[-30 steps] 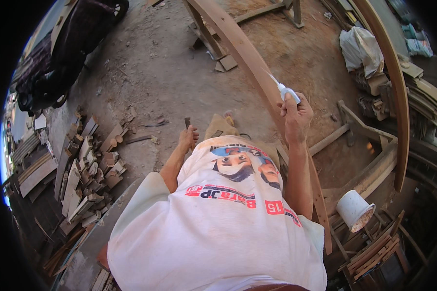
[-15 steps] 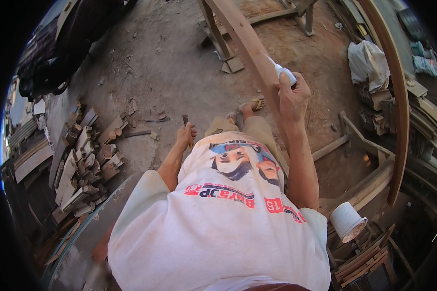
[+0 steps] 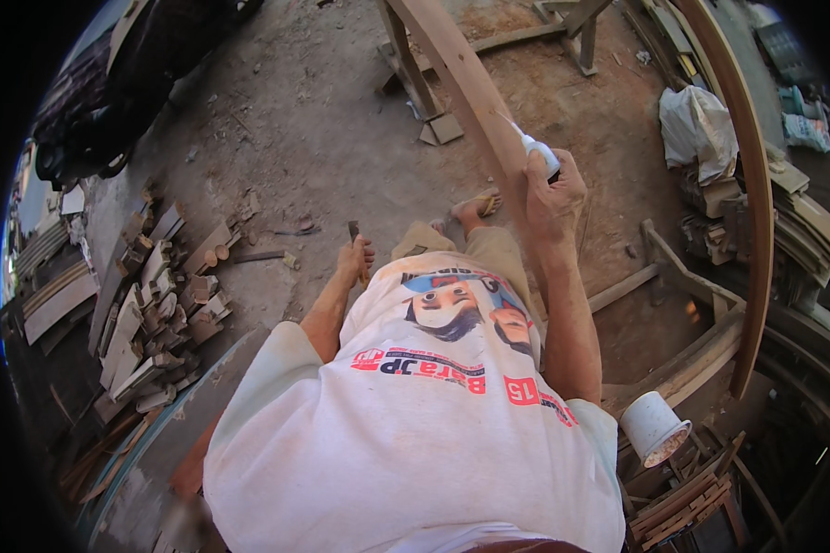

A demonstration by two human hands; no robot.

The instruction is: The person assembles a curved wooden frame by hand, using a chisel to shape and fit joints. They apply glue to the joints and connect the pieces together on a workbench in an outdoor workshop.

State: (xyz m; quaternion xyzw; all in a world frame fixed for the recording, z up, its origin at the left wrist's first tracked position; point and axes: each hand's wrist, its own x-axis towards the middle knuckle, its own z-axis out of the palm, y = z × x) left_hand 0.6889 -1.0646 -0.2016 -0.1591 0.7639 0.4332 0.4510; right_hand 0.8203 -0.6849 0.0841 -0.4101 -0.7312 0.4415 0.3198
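Note:
A small white squeeze bottle with a thin nozzle (image 3: 540, 158) is gripped in my right hand (image 3: 557, 198). Its tip points away from me, over the upper face of a long brown wooden beam (image 3: 456, 69); whether it touches the wood I cannot tell. The beam runs from the far edge down past my right side. Low at my left side, my left hand (image 3: 353, 260) is closed round a tool with a dark flat metal end (image 3: 353, 229) and a yellowish handle. Most of that handle is hidden by my fingers.
Wood offcuts (image 3: 161, 309) lie heaped at the left. A wooden trestle (image 3: 410, 69) stands under the beam's far part. On the right are a second curved beam (image 3: 754, 175), a white sack (image 3: 698, 129) on stacked boards, a wooden frame (image 3: 696, 355) and a white bucket (image 3: 653, 429).
My right hand and the bottle have shifted very slightly toward me along the beam. The left hand keeps its hold and place.

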